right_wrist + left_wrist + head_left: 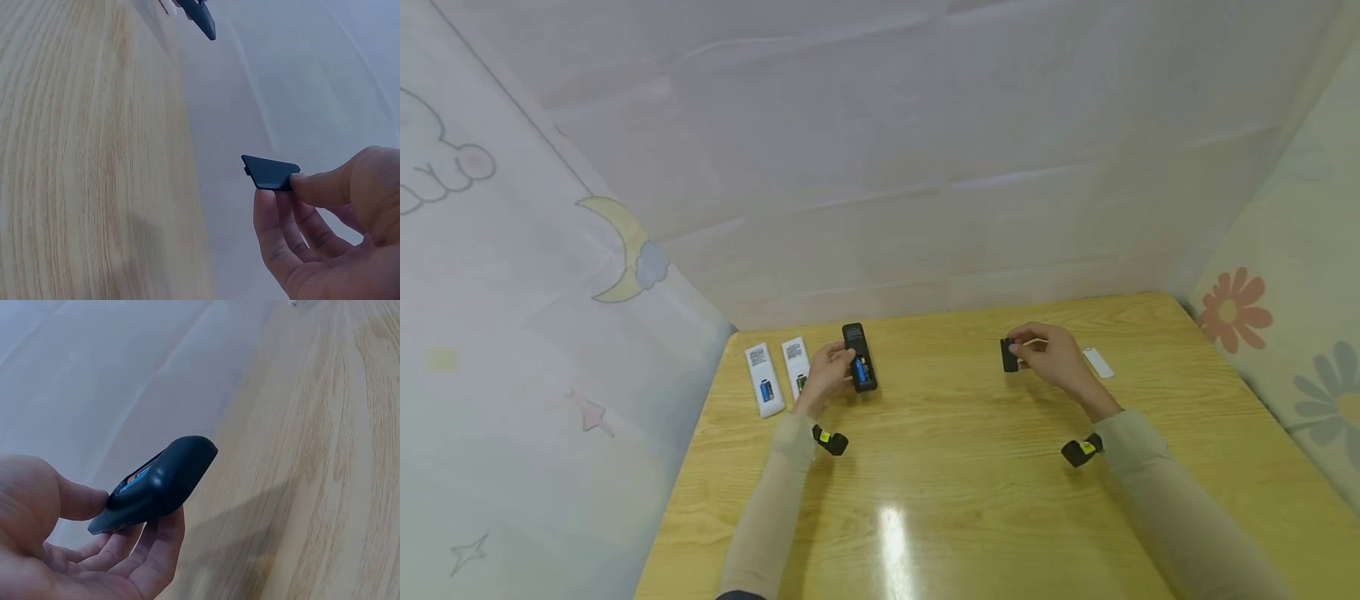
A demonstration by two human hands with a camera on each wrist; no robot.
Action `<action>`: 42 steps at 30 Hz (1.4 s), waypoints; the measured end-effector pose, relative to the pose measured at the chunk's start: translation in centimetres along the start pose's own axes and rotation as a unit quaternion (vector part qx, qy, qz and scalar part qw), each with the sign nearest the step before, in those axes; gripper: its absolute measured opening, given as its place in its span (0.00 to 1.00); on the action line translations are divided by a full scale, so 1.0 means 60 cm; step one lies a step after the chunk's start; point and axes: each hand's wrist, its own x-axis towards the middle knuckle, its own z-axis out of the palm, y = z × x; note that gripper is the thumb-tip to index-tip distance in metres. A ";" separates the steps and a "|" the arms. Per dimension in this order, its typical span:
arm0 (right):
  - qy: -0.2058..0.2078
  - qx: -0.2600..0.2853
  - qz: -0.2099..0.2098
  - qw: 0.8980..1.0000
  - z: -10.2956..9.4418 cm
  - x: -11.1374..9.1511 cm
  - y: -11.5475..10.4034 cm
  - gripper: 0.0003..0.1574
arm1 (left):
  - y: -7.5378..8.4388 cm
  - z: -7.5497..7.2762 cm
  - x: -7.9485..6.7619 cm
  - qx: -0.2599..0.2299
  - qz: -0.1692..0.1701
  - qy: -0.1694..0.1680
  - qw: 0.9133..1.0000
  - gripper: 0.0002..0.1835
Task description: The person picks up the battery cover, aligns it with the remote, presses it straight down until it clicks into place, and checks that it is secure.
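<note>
My left hand point(827, 375) grips a black remote control point(855, 337) between thumb and fingers, its back facing up. Blue batteries point(861, 369) show in the remote's uncovered compartment. In the left wrist view the remote point(175, 475) is held above the table, tilted. Well to the right, my right hand point(1051, 357) pinches a small black battery cover point(1008, 356) by one edge. The right wrist view shows that cover point(272, 173) raised off the table, with a small tab on its far edge.
Two white remotes lie at the table's left: one point(760, 371) with a blue battery showing, another point(795, 358) partly hidden behind my left hand. A white battery cover point(1098, 362) lies right of my right hand. Patterned cloth walls point(925, 208) border the wooden table point(955, 442).
</note>
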 end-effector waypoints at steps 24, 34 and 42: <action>-0.018 0.040 -0.004 0.999 0.013 0.000 -0.028 0.18 | 0.011 0.030 -0.013 0.005 0.022 -0.005 1.000 0.30; -0.022 0.043 -0.014 0.999 0.024 0.000 -0.040 0.17 | 0.010 0.042 -0.012 -0.001 0.028 -0.010 1.000 0.30; -0.020 0.052 -0.018 0.998 0.028 -0.001 -0.050 0.18 | 0.010 0.047 -0.024 -0.009 0.029 -0.009 0.999 0.28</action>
